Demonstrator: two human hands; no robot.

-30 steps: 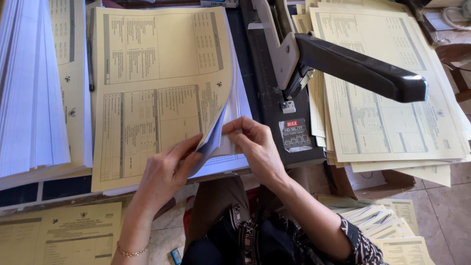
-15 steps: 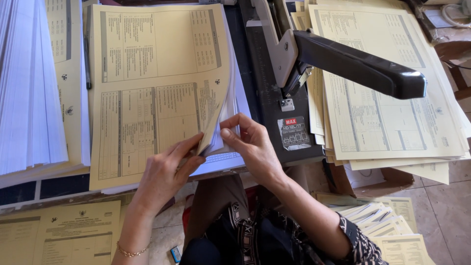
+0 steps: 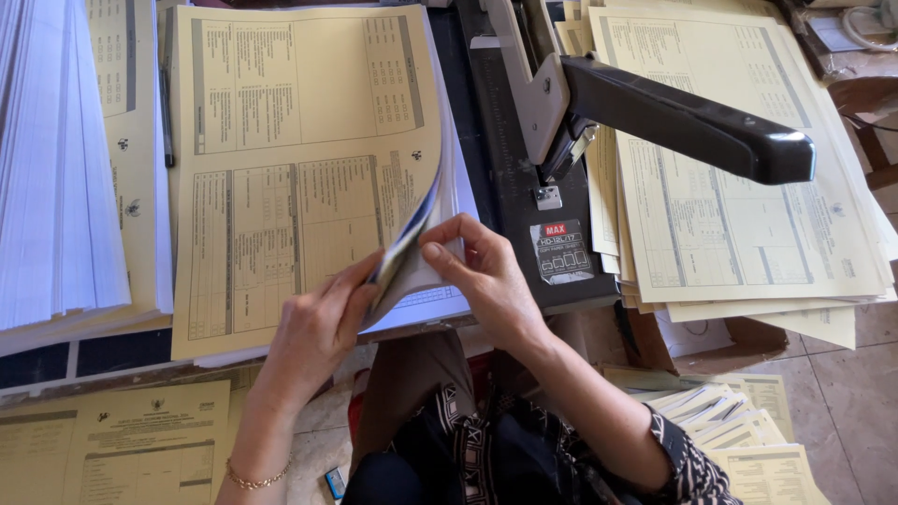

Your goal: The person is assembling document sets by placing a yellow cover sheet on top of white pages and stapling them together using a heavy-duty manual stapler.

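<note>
Left hand [image 3: 318, 327] and right hand [image 3: 482, 271] pinch corner of yellow-covered printed paper bundle [image 3: 299, 159] | black long-arm stapler [image 3: 599, 122] untouched | unstapled, seemingly.

Left hand [image 3: 318, 327] and right hand [image 3: 482, 271] lift a yellow booklet's [image 3: 299, 168] corner beside a black stapler [image 3: 655, 117]

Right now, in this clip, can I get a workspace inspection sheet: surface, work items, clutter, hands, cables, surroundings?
Surface: dark worktop, mostly covered.
Work items: yellow printed cover sheet lifted at its lower right corner over white pages.
Clutter: yellow form pile on the right; white paper stack on the left; black long-arm stapler.
Hands: left hand and right hand pinch the corner pages.
Cables: pale cord, top right.
Surroundings: tiled floor with more forms.
</note>
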